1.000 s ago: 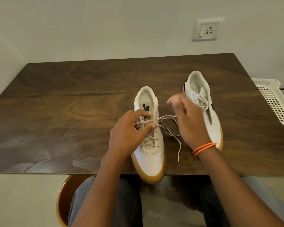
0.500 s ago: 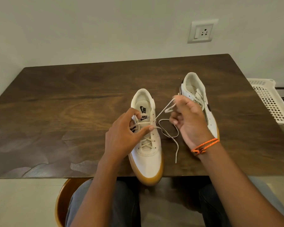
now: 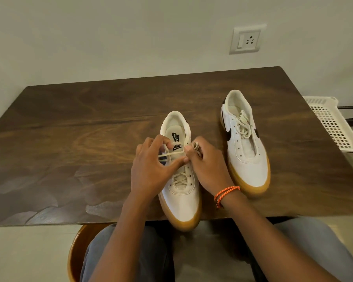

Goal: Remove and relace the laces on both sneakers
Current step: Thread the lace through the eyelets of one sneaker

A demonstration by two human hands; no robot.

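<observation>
A person sits at a dark brown wooden table with a swirling grain (image 3: 90, 127), and both hands are busy at the white leather sneaker with a tan gum sole (image 3: 181, 192) that lies in the lower middle of the frame, its toe hanging just over the near edge of the table and its heel pointing toward the wall. The left hand (image 3: 151, 169) is curled over the left side of that shoe's throat, with the thumb reaching across the tongue and the fingers bent at the upper eyelets, holding a run of the cream flat shoelace (image 3: 171, 154) that crosses just below the black logo tab. The right hand (image 3: 207, 165) presses against the shoe's right side, fingers bunched and pinching a gathered loop of the same lace near the top eyelet; an orange braided cord bracelet (image 3: 225, 192) circles that wrist. Lower down the shoe the lace is crossed through the bottom eyelets. The second white sneaker with a black swoosh and gum sole (image 3: 244, 151) stands to the right of centre, apart from the hands, its own pale lace (image 3: 242, 125) lying loose and bunched in its upper opening. At the right edge of the frame a white plastic lattice basket (image 3: 332, 127) sits beside the table, and a white wall socket plate (image 3: 247, 39) is on the wall in the upper right.
</observation>
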